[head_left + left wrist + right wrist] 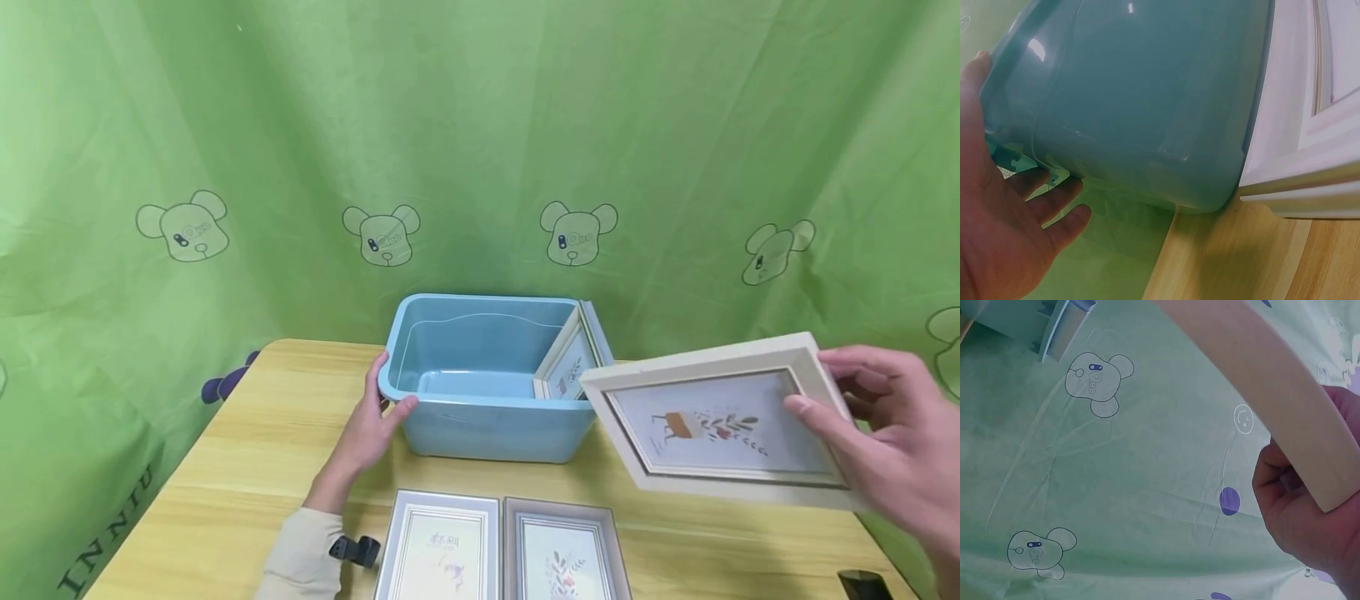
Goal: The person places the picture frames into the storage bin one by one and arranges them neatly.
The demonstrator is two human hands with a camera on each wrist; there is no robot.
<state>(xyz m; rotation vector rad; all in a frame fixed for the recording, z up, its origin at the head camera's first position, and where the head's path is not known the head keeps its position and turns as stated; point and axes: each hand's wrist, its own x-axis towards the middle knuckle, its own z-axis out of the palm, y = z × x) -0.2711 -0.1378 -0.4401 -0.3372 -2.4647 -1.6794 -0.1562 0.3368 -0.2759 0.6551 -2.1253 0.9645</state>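
Note:
A light-blue plastic bin [495, 435] stands on the table, and my left hand [366, 433] holds its left end, the thumb over the rim. Fingers of that hand [1007, 212] curl beneath the rim in the left wrist view. At the right, my right hand [896, 442] grips a cream picture frame [622, 454] by its short edge, thumb on the front. This frame is tilted in the air, its near corner by the bin's right side. Another picture frame [567, 367] leans inside the bin against its right wall.
Two more picture frames, one silvery [442, 554] and one greyish-brown [562, 562], lie side by side on the wooden table [247, 442] before the bin. A black object [864, 585] sits at the lower right. A green curtain [480, 125] hangs behind.

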